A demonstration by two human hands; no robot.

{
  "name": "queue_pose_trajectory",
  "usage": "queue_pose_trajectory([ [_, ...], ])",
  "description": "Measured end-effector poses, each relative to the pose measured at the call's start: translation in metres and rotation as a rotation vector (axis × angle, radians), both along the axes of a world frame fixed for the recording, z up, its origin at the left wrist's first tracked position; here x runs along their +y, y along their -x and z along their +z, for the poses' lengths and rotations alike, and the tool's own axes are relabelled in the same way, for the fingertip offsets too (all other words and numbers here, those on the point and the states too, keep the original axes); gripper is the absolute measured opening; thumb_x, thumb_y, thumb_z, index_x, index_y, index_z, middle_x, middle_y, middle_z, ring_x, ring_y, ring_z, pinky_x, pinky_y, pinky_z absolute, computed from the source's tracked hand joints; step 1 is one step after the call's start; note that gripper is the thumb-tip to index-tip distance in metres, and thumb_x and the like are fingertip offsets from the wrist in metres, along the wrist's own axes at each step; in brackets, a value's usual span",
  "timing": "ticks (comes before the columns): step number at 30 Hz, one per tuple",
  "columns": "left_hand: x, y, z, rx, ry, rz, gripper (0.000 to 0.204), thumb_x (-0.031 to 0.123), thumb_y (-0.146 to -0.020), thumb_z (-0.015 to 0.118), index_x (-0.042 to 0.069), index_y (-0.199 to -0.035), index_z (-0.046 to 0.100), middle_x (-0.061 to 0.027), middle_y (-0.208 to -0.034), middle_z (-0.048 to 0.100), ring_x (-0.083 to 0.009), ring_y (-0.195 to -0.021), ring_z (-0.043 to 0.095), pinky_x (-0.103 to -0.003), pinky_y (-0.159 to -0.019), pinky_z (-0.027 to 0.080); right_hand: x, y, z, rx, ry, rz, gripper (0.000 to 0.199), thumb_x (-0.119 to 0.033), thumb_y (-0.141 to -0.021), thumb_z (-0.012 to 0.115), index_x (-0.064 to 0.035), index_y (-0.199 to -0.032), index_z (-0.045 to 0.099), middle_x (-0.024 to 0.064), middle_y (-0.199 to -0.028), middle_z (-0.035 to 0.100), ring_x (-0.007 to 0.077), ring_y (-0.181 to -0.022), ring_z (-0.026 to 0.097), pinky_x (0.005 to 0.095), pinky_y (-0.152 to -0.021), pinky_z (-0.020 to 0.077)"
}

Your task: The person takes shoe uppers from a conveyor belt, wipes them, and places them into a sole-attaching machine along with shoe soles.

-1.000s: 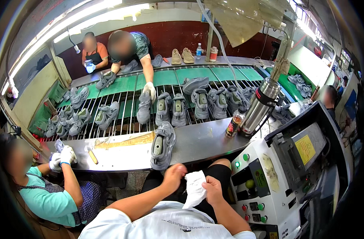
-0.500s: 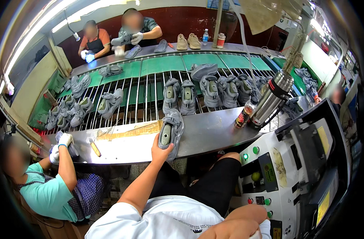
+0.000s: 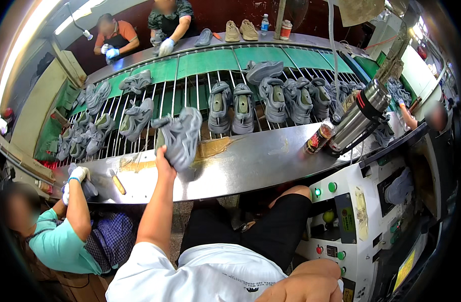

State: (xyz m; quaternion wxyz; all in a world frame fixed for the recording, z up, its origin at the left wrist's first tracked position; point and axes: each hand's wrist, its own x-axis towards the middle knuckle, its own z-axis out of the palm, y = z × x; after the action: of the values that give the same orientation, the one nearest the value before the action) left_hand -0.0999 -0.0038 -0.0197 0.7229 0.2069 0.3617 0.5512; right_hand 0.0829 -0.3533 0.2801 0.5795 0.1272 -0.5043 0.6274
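My left hand (image 3: 165, 162) grips a grey sneaker (image 3: 182, 138) by its heel end. The shoe is tilted above the steel ledge (image 3: 250, 163), just in front of the metal-bar rack. Low at the right, my right arm is bent, and part of my right hand (image 3: 308, 289) shows at the bottom edge with its fingers hidden. To its right stands a white machine (image 3: 321, 236) with green and red buttons. Another grey shoe (image 3: 399, 186) sits in the machine's opening. Several grey sneakers (image 3: 243, 108) stand in a row on the rack beyond the ledge.
A steel flask (image 3: 361, 113) and a drink bottle (image 3: 318, 138) stand at the ledge's right end. A yellow-handled tool (image 3: 118, 183) lies at left. A person in a teal shirt (image 3: 69, 246) works close on my left. Across the rack are two other people and tan shoes (image 3: 240, 31).
My left hand has carried the sneaker leftward and turned it onto its side. At the machine, the black cover has shifted away and the shoe in the opening now shows.
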Motion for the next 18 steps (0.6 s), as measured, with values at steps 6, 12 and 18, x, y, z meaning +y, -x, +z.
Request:
queue_pose_trajectory([
  [6,0.126,-0.083,-0.026,0.383,-0.211,0.055,0.056,0.017,-0.071,0.069,-0.002,-0.120,0.051,-0.0098,-0.105,0.057,-0.0195,-0.090,0.056,-0.030,-0.081,0.045,0.035,-0.026,0.000,0.142,0.092,0.087,0.040,-0.029,-0.093,0.048,0.0083,-0.100,0.060,0.0311,-0.105,0.059,0.0507,-0.096,0.055,0.0552,-0.077,0.0442],
  [12,0.127,-0.126,-0.059,0.958,-0.618,0.063,0.063,0.013,-0.071,0.068,0.001,-0.129,0.043,-0.0138,-0.115,0.054,-0.0245,-0.104,0.053,-0.034,-0.091,0.041,0.084,-0.056,-0.011,0.200,0.037,0.002,0.048,-0.031,-0.094,0.039,0.0114,-0.099,0.060,0.0321,-0.104,0.060,0.0504,-0.098,0.054,0.0536,-0.081,0.0430],
  [18,0.116,-0.156,0.000,1.043,-1.034,0.316,0.058,0.007,-0.074,0.063,-0.002,-0.127,0.042,-0.0166,-0.120,0.049,-0.0276,-0.112,0.048,-0.037,-0.101,0.033,0.114,-0.086,-0.041,0.310,-0.007,-0.089,0.046,-0.031,-0.094,0.040,0.0104,-0.096,0.061,0.0305,-0.100,0.060,0.0480,-0.094,0.054,0.0518,-0.079,0.0429],
])
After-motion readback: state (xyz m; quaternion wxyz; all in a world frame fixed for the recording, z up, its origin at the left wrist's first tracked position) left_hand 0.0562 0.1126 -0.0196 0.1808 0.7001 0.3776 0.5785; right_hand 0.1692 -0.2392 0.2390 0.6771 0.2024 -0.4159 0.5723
